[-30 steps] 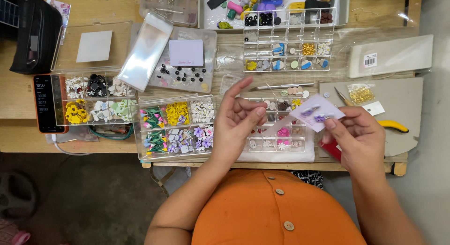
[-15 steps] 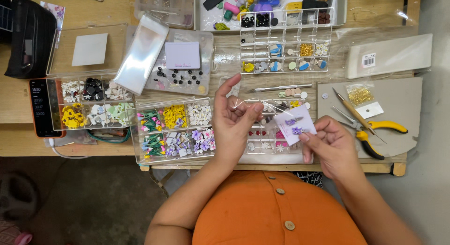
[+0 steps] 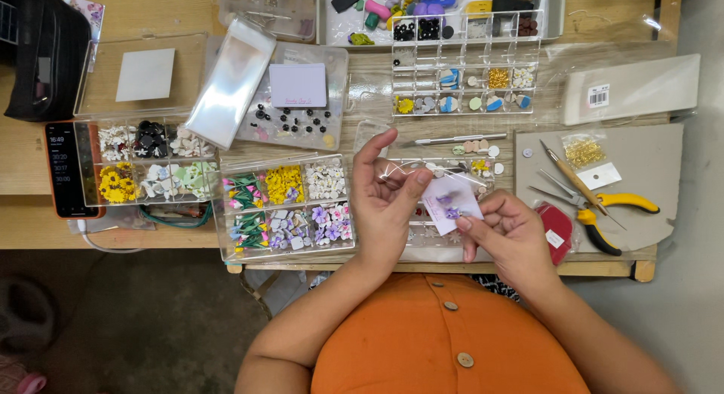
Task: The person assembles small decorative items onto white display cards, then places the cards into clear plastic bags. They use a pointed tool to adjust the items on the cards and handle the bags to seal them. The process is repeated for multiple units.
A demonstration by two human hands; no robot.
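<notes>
This looks like a small craft workshop, probably for handmade jewellery. A worn wooden worktable [image 3: 30, 168] is crowded with clear plastic compartment boxes [image 3: 286, 205] sorted with tiny coloured flower pieces, and a second divided clear organiser [image 3: 464, 62] holds small beads and findings. Yellow-handled pliers [image 3: 611, 213] lie on a grey cardboard mat [image 3: 648, 160] beside a small bag of gold-coloured metal rings [image 3: 583, 151].

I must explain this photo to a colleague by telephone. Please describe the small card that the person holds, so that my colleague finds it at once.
Start at the wooden table and find the two hands at its near edge. The small card is pinched by the right hand, beside the left hand. It is pale lilac with small purple flowers on it, whereas the similar card further back lies on a clear box.
</notes>
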